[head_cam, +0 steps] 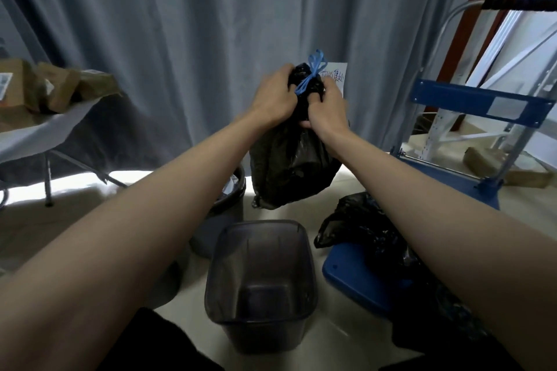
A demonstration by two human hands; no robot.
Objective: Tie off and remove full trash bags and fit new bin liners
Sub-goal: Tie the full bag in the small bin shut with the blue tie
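- Head view, hands: we see the left hand (275, 93) and the right hand (324, 105) raised together at mid-frame, both closed round the gathered neck of a full black trash bag (289, 169); the left fingers (284, 72) curl over the top of the neck from its left side, the right fingers (316, 93) pinch it just under the knot; neither hand is slack.
- Head view, the tie: a blue drawstring (312, 72) is wound about the neck and stands up in loops above the hands; we judge the knot made or nearly made, though how tight it is we cannot tell.
- Head view, the bag's place: it hangs clear in the air, above and beyond the empty dark bin (260, 286), which stands on the floor with no liner in it; so the bag is out, the fresh liner not yet fitted.
- Head view, surroundings: a second round bin (232, 202) sits behind to the left, partly hidden by the left forearm; loose black bags (361, 226) lie crumpled on a blue cart (355, 283) to the right; a desk (39, 135) at far left carries brown parcels (60, 90); grey curtain (180, 39) behind.
- Handling, our judgement: thin soft film, belly sagging, moderate weight; likely slippery and easily torn by sharp contents; best held at the bunched neck below the knot, not by the drawstring loops alone.
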